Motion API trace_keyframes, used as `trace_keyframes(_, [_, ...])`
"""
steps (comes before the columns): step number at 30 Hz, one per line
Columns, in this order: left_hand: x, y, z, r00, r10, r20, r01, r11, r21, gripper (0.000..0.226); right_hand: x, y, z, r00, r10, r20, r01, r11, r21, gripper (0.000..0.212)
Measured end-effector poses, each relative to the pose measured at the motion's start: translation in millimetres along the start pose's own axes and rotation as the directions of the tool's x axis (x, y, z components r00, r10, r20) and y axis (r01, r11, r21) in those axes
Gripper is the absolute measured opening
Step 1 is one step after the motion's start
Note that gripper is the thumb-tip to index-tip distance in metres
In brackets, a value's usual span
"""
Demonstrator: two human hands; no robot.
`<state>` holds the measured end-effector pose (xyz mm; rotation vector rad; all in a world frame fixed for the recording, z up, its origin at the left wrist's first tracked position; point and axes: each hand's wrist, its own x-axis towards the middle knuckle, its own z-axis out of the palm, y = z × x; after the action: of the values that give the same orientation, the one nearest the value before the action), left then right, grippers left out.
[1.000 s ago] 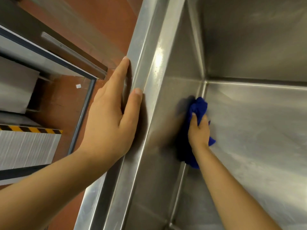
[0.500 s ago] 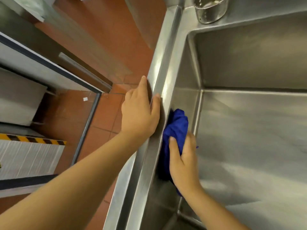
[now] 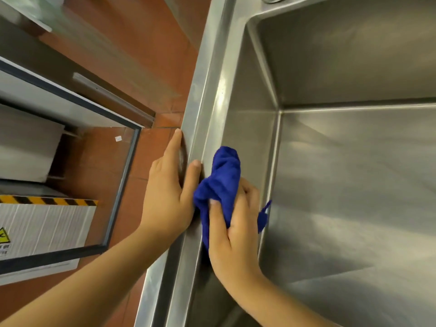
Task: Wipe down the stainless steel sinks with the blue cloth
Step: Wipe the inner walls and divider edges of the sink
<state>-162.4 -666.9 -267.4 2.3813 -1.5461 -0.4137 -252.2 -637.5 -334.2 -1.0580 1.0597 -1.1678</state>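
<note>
So the big stainless sink (image 3: 354,197) fills pretty much the whole right side of my view. It's a deep basin and the bottom looks streaky, so I'd guess most of it hasn't had a proper pass yet. Right now I'm on its left wall (image 3: 243,128), up top where it meets the rim (image 3: 203,119) along the sink's left edge, with the red tile floor (image 3: 151,55) down on the other side. My left hand (image 3: 168,194) is flat and open, fingers straight against the rim's outer face and thumb lying on top. It's holding nothing, just bracing me. My right hand (image 3: 236,230) has the blue cloth (image 3: 224,178) bunched up, thumb across it and fingers curled round, pressing it into the wall just under the rim, right beside my left thumb. My take on doing this bit well: the wad is pretty lumpy, so probably only a small patch is touching steel, and flattening it under the palm should cover more per stroke. I'd run long overlapping strokes along the wall toward the far corner, then fold the cloth over the lip so the top of the rim gets done too. Watch the seam where the wall meets the bottom, gunk likes to sit there. There's also a little loose tail (image 3: 264,215) of cloth dangling toward the basin, and I'd tuck that in so it doesn't drag.
</note>
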Motion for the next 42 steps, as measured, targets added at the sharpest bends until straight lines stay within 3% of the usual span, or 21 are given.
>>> trace_keyframes(3, [0.6,-2.1,-0.9,1.000,-0.005,-0.016,0.005,1.000,0.003,0.063,19.0,25.6,0.3,0.997,0.023,-0.070,-0.023,1.000,0.013,0.029])
trace_keyframes(8, [1.2,-5.2,-0.5,1.000,-0.005,-0.011,0.005,0.998,-0.056,0.061,53.2,73.7,-6.6,0.944,0.289,-0.160,-0.299,0.954,-0.038,0.027])
trace_keyframes(10, [-0.2,-4.2,-1.9,1.000,-0.005,-0.020,0.004,0.999,-0.052,0.061,38.9,58.0,-6.3,0.955,0.260,-0.141,-0.268,0.963,-0.036,0.024])
trace_keyframes(13, [-0.1,-2.4,-1.3,1.000,-0.008,-0.017,0.008,0.999,-0.038,0.061,10.3,22.0,-4.0,0.995,0.094,-0.021,-0.094,0.996,-0.003,0.024])
trace_keyframes(16, [-0.2,-5.9,-0.9,1.000,-0.002,0.007,0.002,0.998,-0.066,0.062,17.2,40.4,-8.3,0.998,0.049,-0.027,-0.048,0.998,0.039,0.023])
trace_keyframes(19, [1.6,-8.3,-1.0,1.000,0.006,-0.005,-0.007,0.996,-0.088,0.063,33.8,99.1,-17.0,0.963,0.260,-0.071,-0.265,0.960,-0.087,0.022])
trace_keyframes(21, [1.7,-7.9,-1.0,1.000,-0.007,0.003,0.007,0.993,-0.114,0.062,44.1,132.8,-22.9,0.875,0.473,-0.105,-0.485,0.861,-0.156,0.031])
trace_keyframes(23, [0.5,-5.9,-1.8,1.000,-0.016,0.000,0.015,0.995,-0.098,0.061,46.7,133.3,-26.1,0.827,0.553,-0.099,-0.562,0.811,-0.164,0.034])
trace_keyframes(25, [-0.4,-3.8,-2.9,1.000,-0.015,-0.012,0.014,0.997,-0.073,0.061,40.0,105.5,-23.9,0.878,0.476,-0.055,-0.479,0.868,-0.135,0.029])
trace_keyframes(27, [-0.4,-3.6,-3.5,1.000,0.000,-0.011,-0.001,0.997,-0.075,0.061,28.3,71.0,-18.4,0.952,0.304,0.024,-0.302,0.952,-0.055,0.021])
trace_keyframes(29, [0.4,-5.1,-2.6,1.000,0.012,-0.011,-0.013,0.997,-0.078,0.061,29.2,61.9,-14.0,0.973,0.230,0.024,-0.230,0.973,-0.006,0.017])
trace_keyframes(33, [1.2,-7.8,-1.4,0.999,0.023,-0.023,-0.025,0.995,-0.094,0.061,48.2,112.9,-24.9,0.926,0.378,-0.004,-0.378,0.925,-0.047,0.030])
trace_keyframes(35, [1.6,-8.7,-0.5,1.000,0.019,-0.008,-0.020,0.994,-0.110,0.062,54.1,142.0,-33.3,0.828,0.561,-0.019,-0.561,0.826,-0.056,0.041])
trace_keyframes(37, [1.8,-8.7,-0.7,1.000,0.013,0.000,-0.013,0.993,-0.119,0.062,53.6,148.1,-33.6,0.757,0.651,-0.057,-0.653,0.757,-0.034,0.046])
trace_keyframes(42, [0.3,-5.3,-3.1,1.000,0.006,-0.011,-0.007,0.997,-0.076,0.061,6.8,90.9,-19.4,0.871,0.490,0.032,-0.491,0.869,0.056,0.034])
